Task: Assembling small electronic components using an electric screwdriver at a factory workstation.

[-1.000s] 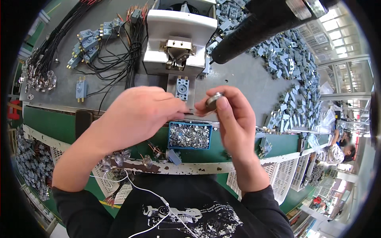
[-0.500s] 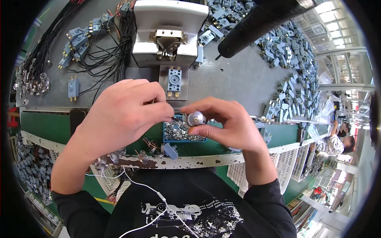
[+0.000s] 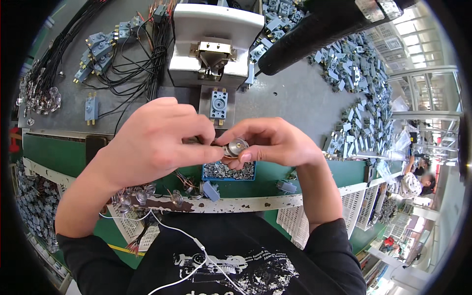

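- grey metal bench [image 3: 290, 105] spreads beyond my grip, with a green strip [image 3: 54, 150] running along its near side, beneath my hands.
- between my hands, closest of all, is the round metal part [image 3: 238, 145]; my right hand [image 3: 282, 142] has it pinched between thumb and fingers.
- my left hand [image 3: 167, 135] comes up to its left side with thumb and forefinger drawn together; i cannot tell what, if anything, they pinch.
- the step in hand, i judge, is close two-handed work on the side of that part; the next move calls for a steady right hold and fine left fingertips.
- just below the grip, partly covered by it, is a blue tray [image 3: 229, 180] of small metal pieces.
- just beyond the grip a grey block [image 3: 219, 104] lies flat on a plate, in front of a white machine [image 3: 216, 24].
- farther out, black wires [image 3: 157, 64] lie left, and a heap of grey blocks [image 3: 354, 69] lies right.
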Available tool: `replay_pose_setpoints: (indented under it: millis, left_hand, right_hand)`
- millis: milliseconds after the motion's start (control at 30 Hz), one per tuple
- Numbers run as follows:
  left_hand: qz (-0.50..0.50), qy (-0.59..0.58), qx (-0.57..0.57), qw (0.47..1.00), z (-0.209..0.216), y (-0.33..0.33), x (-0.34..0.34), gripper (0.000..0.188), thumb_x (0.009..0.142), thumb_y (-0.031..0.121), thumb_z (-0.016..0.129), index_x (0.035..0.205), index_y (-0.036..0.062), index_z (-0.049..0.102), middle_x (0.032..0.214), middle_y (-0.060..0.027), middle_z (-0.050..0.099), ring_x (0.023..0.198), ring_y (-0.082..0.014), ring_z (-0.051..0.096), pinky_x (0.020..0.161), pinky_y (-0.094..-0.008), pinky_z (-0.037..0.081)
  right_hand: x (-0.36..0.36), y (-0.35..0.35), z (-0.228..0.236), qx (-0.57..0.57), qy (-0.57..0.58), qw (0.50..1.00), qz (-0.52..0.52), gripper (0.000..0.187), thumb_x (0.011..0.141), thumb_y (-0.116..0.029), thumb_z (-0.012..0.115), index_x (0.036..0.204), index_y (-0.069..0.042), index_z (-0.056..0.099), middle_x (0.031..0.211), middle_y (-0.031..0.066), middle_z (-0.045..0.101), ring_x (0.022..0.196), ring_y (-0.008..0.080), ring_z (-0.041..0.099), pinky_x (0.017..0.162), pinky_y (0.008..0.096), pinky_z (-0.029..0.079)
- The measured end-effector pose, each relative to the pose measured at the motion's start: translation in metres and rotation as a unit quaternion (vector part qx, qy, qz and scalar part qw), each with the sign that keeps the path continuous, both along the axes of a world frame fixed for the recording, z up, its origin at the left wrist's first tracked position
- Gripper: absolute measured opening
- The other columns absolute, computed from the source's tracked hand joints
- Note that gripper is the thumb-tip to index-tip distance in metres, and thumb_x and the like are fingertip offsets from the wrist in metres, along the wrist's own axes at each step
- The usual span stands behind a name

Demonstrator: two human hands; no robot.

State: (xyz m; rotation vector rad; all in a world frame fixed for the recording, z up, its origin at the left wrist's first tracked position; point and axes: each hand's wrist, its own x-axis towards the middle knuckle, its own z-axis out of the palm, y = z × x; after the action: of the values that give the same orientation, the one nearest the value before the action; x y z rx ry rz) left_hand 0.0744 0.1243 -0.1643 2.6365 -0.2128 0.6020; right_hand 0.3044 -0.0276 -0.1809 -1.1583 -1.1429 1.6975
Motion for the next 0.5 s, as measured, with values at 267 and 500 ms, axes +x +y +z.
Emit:
replay_pose_setpoints:
  millis: [267,500]
  left_hand:
    - [-0.147,0.068,-0.02,0.987,-0.011,0.012,0.001,0.02,0.077,0.017,0.079,0.097,0.019,0.076,0.092,0.0051,0.067,0.085,-0.0155,0.066,0.066,-0.0324,0.043]
    - [0.082,0.055,-0.106,0.989,-0.011,0.007,-0.005,0.035,0.082,0.018,0.081,0.114,0.0081,0.072,0.084,-0.006,0.064,0.075,-0.0254,0.066,0.066,-0.0374,0.054]
  right_hand:
    - [-0.009,0.055,-0.016,-0.055,0.031,0.958,0.28,0.026,0.1,-0.001,0.067,0.118,0.001,0.048,0.106,0.0091,0.068,0.092,0.0128,0.068,0.083,0.0302,0.057]
    - [0.002,0.007,0.032,0.142,-0.253,0.956,0.042,0.043,0.098,0.001,0.068,0.137,0.001,0.049,0.102,0.0137,0.071,0.082,0.015,0.07,0.08,0.0307,0.059]
